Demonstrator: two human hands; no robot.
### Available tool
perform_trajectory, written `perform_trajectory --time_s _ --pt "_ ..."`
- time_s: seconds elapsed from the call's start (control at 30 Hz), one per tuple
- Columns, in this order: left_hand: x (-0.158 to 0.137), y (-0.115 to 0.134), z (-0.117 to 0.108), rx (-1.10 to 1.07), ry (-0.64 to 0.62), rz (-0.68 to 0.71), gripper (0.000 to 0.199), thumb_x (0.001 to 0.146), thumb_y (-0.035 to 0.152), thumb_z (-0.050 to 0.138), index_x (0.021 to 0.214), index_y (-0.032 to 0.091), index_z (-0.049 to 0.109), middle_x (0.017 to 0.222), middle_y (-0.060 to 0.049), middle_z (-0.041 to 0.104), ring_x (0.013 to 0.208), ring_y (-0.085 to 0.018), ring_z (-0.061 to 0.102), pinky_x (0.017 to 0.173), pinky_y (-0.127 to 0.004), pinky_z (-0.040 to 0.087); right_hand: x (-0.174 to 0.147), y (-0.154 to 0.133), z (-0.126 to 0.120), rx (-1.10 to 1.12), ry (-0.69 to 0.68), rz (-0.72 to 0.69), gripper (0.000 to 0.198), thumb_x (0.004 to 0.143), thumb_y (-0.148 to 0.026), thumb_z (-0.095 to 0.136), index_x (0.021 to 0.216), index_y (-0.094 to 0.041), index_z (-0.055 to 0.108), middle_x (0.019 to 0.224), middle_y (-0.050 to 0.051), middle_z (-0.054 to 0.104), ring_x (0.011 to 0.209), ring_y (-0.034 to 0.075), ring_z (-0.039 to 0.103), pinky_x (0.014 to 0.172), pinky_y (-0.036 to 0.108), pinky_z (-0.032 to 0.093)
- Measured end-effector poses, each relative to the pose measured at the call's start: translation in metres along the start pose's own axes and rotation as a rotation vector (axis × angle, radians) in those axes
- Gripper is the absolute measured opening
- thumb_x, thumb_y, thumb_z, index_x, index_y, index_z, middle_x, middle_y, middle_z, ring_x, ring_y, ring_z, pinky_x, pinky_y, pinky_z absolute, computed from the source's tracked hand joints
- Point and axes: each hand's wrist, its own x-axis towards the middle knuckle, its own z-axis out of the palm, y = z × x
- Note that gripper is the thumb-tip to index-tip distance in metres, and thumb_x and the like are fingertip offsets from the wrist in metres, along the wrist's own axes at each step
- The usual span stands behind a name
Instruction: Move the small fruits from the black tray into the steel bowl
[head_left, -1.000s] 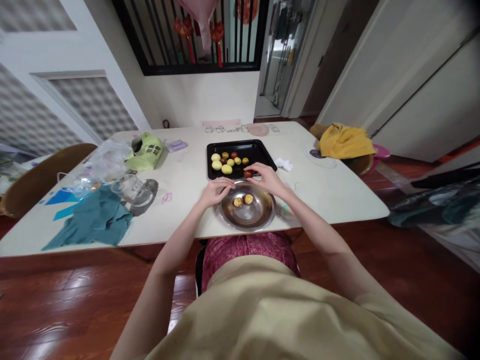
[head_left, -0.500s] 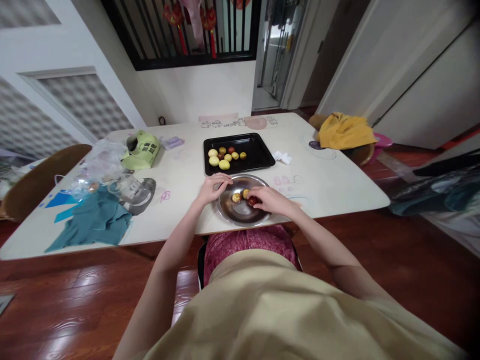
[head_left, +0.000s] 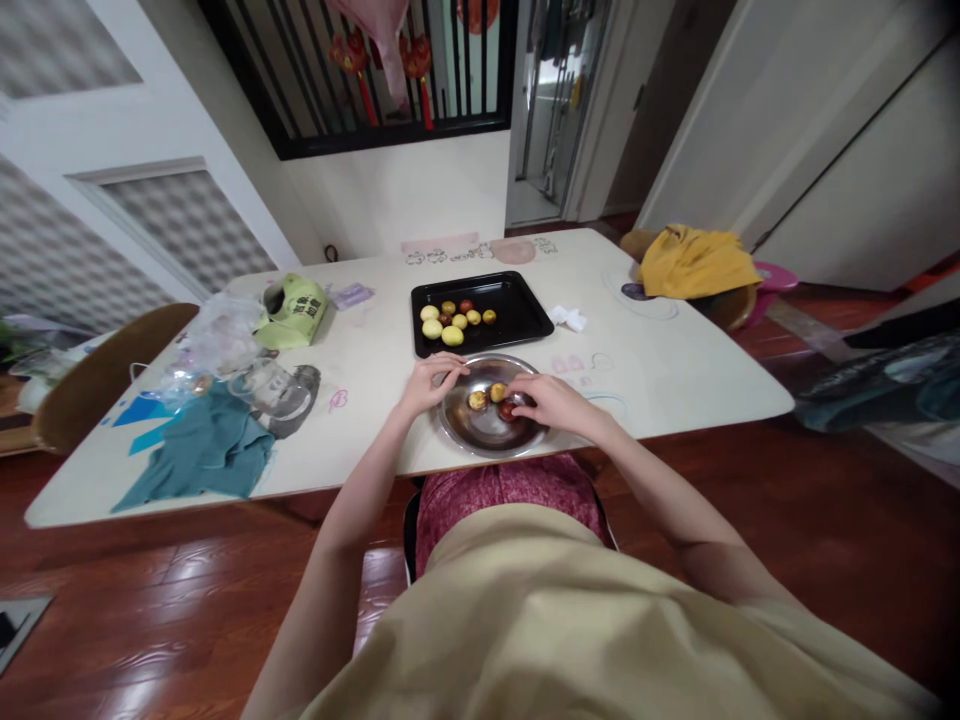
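A round metal bowl [head_left: 487, 442] stands at the table's near edge. In it lie two mottled yellow fruits, the left fruit [head_left: 478, 400] and the upper fruit [head_left: 497, 391], close together. My left hand [head_left: 435, 384] is at the bowl's upper left, its thumb and fingertips on the rim. Reaching in from the right, my right hand [head_left: 553, 403] has its fingers curled round a dark red fruit [head_left: 508, 411], partly hidden by them. Behind the bowl, a black tray [head_left: 517, 290] carries several yellow, brownish and red fruits [head_left: 452, 336] on its left side.
Crumpled white tissue [head_left: 571, 319] lies right of the tray. On the left are a green bag [head_left: 296, 312], clear plastic [head_left: 225, 330], a grey-and-clear item [head_left: 281, 395] and a teal cloth [head_left: 202, 445]. Yellow cloth [head_left: 694, 262] hangs over a chair beyond the table's right end.
The view has shifted slightly, so everything sits a little further right and lower. Both hands keep their places at the bowl; the right fingers have moved slightly, showing more of the upper yellow fruit.
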Motion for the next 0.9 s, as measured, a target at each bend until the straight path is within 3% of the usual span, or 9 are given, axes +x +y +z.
perform_trajectory --time_s 0.2,0.37,0.57,0.9 --pt "-0.001 0.0 0.0 0.069 0.068 -0.065 0.029 0.107 0.034 0.057 0.101 0.019 0.081 0.105 -0.011 0.083 0.108 -0.024 0.077 0.099 -0.043 0.06 -0.022 0.023 0.003 0.052 0.4 -0.069 0.018 0.105 -0.034 0.062 0.111 -0.023 0.075 0.112 0.011 0.076 0.107 0.03 0.071 0.095 0.047 0.058" --pt "0.015 -0.022 -0.01 0.259 0.164 -0.159 0.023 0.104 0.025 0.056 0.116 0.019 0.074 0.122 -0.012 0.078 0.118 -0.025 0.072 0.11 -0.044 0.056 -0.038 0.045 0.023 0.044 0.618 -0.053 0.023 0.109 -0.032 0.052 0.112 -0.024 0.073 0.107 0.011 0.076 0.102 0.029 0.07 0.091 0.048 0.059" --pt "0.066 -0.06 -0.025 0.529 -0.081 -0.328 0.033 0.097 0.013 0.053 0.126 0.014 0.07 0.13 -0.016 0.072 0.123 -0.027 0.068 0.113 -0.043 0.053 -0.035 0.053 0.035 0.027 0.67 -0.052 0.029 0.112 -0.032 0.045 0.111 -0.023 0.073 0.101 0.011 0.075 0.097 0.029 0.07 0.086 0.047 0.059" --pt "0.136 -0.097 -0.027 0.654 -0.48 -0.422 0.023 0.08 0.005 0.065 0.091 0.017 0.081 0.101 -0.011 0.08 0.101 -0.027 0.073 0.098 -0.035 0.056 -0.033 0.055 0.037 -0.04 0.66 -0.057 0.033 0.112 -0.031 0.041 0.104 -0.022 0.071 0.096 0.011 0.074 0.09 0.027 0.067 0.084 0.044 0.057"
